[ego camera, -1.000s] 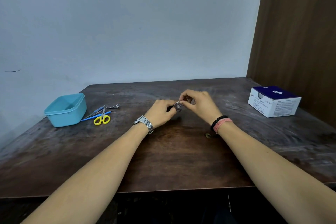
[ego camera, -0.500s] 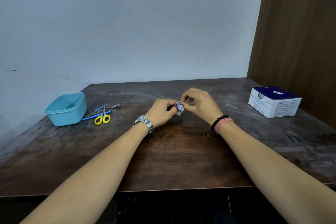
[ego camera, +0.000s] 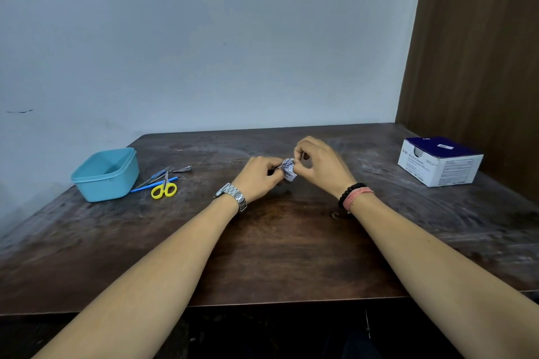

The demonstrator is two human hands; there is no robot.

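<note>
Both hands meet above the table's point(ego camera: 262, 256) middle: left hand point(ego camera: 258, 178) and right hand point(ego camera: 320, 166) pinch a small printed packet point(ego camera: 288, 169) between them. Teal tub point(ego camera: 106, 173) and yellow scissors point(ego camera: 164, 189) lie far left, swab box point(ego camera: 440, 162) far right, all well apart.

Your viewpoint: close above the table's point(ego camera: 277, 256) near edge.
Your facing: forward and down, toward the wall point(ego camera: 204, 38) behind the table.

A plain, loosely clinical work corner: a worn dark wooden table point(ego camera: 291, 256) against a bare pale-blue wall point(ego camera: 204, 38) and brown wood-grain panel point(ego camera: 481, 52), a white-and-navy cardboard box of alcohol swabs point(ego camera: 437, 165) at 2 o'clock, a light-blue plastic tub point(ego camera: 110, 186) and yellow-handled scissors point(ego camera: 164, 188) at 10 o'clock.
</note>
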